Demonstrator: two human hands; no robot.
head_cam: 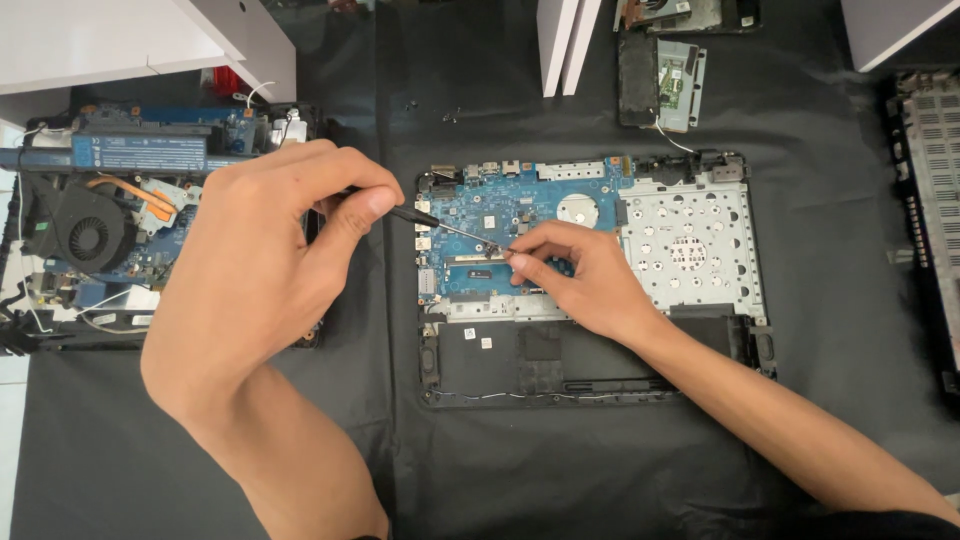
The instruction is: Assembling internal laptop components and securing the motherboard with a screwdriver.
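Observation:
An opened laptop base [590, 385] lies on a black cloth, its blue motherboard [500, 205] exposed at the upper left and a silver perforated metal tray [690, 245] at the right. My left hand [255, 265] grips a thin screwdriver [450, 228] by its black handle; the shaft slants down to the right onto the motherboard. My right hand [580, 275] rests on the board, its fingertips pinched at the screwdriver's tip.
A second dismantled laptop [100, 215] with a fan, copper pipe and blue board lies at the left. Loose parts [665, 75] sit at the top centre, white boxes [565, 40] behind them, and another dark chassis [930, 190] lies along the right edge.

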